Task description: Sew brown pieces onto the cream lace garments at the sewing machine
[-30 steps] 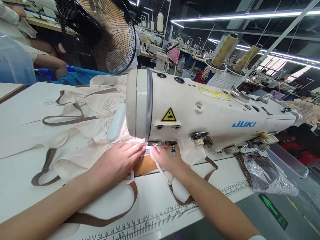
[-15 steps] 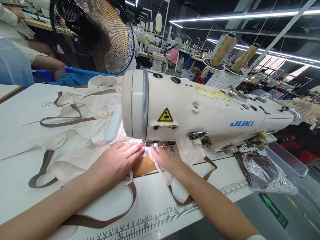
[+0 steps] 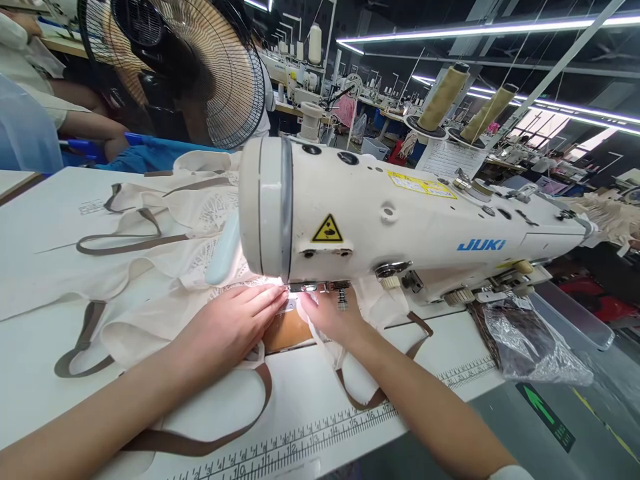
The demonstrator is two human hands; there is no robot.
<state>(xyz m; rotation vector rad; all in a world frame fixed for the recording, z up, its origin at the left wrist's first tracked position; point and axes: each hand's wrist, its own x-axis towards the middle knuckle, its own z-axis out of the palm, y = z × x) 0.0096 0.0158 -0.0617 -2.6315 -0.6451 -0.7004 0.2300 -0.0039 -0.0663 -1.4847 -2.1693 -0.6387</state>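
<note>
A white JUKI sewing machine (image 3: 400,220) stands across the white table (image 3: 45,240). Cream fabric (image 3: 160,300) with brown straps (image 3: 210,440) lies under its head. My left hand (image 3: 235,323) lies flat on the fabric, fingers stretched toward the presser foot (image 3: 300,290). My right hand (image 3: 333,317) rests on the fabric just right of the foot, fingers pressing down; its fingertips sit partly under the machine head. A tan patch (image 3: 287,333) shows between both hands.
A standing fan (image 3: 200,60) is behind the table at the left. Another person's arms (image 3: 85,120) are at the far left. Two thread cones (image 3: 465,100) stand behind the machine. A crumpled plastic bag (image 3: 530,340) lies at the right. A ruler strip (image 3: 320,433) runs along the table's front edge.
The view has shifted slightly; the fan head has turned a little. Both hands stay flat on the fabric by the presser foot.
</note>
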